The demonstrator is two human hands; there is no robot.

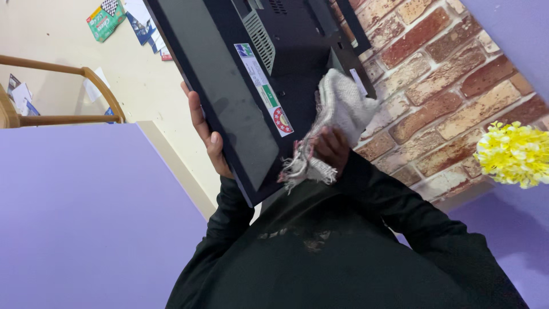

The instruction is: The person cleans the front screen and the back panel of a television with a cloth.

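Observation:
A black flat monitor (229,86) fills the upper middle of the view, its back panel with vents and stickers facing me. My left hand (207,134) grips its left edge, thumb on the bezel. My right hand (330,150) is closed on a white frayed cloth (337,109) and presses it against the back of the monitor near its lower right part. Both arms wear black sleeves.
A red and tan brick wall (446,74) lies to the right behind the monitor. Yellow flowers (514,153) stand at the right edge. A wooden chair frame (68,94) is at the left, with cards and a small green box (106,20) on a cream surface.

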